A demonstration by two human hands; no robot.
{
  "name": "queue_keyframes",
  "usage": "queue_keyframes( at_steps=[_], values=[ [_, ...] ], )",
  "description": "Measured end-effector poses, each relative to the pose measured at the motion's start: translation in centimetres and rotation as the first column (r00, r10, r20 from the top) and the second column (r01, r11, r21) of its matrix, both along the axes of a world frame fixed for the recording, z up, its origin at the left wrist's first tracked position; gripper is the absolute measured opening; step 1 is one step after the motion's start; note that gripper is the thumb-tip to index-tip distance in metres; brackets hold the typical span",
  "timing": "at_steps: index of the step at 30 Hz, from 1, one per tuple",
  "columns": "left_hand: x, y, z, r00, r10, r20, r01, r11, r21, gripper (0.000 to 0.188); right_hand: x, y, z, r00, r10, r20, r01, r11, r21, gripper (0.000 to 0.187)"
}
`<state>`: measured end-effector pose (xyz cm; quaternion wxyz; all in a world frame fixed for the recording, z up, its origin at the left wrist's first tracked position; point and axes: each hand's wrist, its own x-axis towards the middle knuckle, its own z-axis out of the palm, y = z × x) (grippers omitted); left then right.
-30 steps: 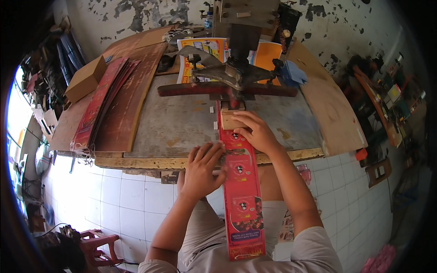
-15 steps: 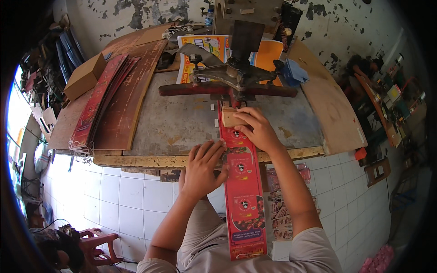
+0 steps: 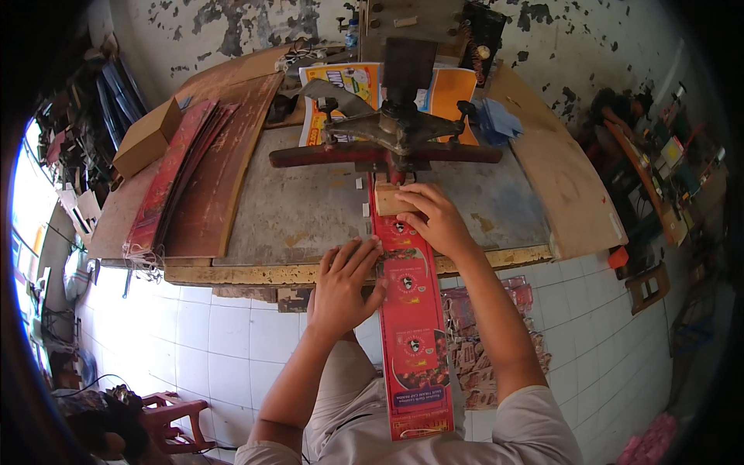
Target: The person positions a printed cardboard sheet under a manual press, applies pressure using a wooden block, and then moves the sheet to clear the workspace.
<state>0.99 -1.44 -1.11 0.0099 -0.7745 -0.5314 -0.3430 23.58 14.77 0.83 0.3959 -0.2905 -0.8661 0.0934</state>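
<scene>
Lays the right hand over the right end of a small wooden block, fingers bent on top and thumb just nearer; cannot tell whether gripping or merely pressing. Rests the left hand open, fingers loosely spread, along the left edge of a red printed strip, thumb reaching onto it. At centre, under the block and across the table's near edge, down toward the lap: that same strip, far end out of sight below the press.

On the far left, a brown cardboard box, only plain outer faces visible; cannot see inside. Just right of it, a stack of red strips on a reddish-brown board. At the far back, left of the press upright, a small bottle, contents too small to tell.

On either side of the strip, broad open stretches of scuffed grey metal tabletop, bounded on the right by a pale board. Just beyond the right fingertips, tight room below the press crossbar. Beside the right forearm, down on the tiled floor, a heap of printed pieces; at near left, a red stool.
</scene>
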Motion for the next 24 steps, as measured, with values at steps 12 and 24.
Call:
queue_keyframes(
  at_steps=[12,24],
  values=[
    [-1.7,-3.3,-6.5,0.986,0.162,-0.049,-0.156,0.982,0.108,0.058,9.8,-11.9,2.0,0.998,-0.035,-0.053,0.024,0.981,-0.191,0.042],
    [-1.0,-2.2,-9.6,0.97,0.233,-0.074,-0.208,0.945,0.252,0.049,18.5,-8.6,-0.8,0.756,-0.654,-0.033,0.654,0.756,0.014,0.029]
  ],
)
